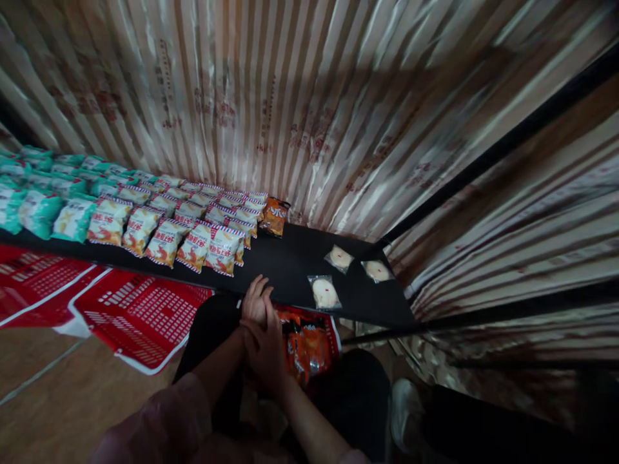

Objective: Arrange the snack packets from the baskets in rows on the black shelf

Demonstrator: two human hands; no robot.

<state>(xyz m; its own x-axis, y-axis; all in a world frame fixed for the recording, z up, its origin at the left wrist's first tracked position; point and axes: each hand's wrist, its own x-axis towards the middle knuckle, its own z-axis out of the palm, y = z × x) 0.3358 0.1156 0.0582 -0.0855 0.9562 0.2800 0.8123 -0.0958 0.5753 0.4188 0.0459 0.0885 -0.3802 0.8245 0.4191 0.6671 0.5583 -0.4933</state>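
Both of my hands rest together over my lap, at the front edge of a black shelf board [294, 258]. My left hand [255, 303] reaches toward that edge with its fingers stretched out and holds no object. My right hand [267, 341] lies across the left one, its fingers closed around the left wrist. Closest to the hands on the board are shrimp-snack bags [225, 248] to the left and a clear packet with a round white piece inside [324, 292] to the right. Below them, orange snack bags [312, 348] lie in a red basket, partly hidden by my arms.
Teal snack bags [41, 209] stand in rows at the board's left. One orange bag [275, 217] ends the back row. Two more clear packets [340, 258] lie at right. A red basket [140, 309] sits below. Black poles [483, 161] cross before a striped curtain [232, 84].
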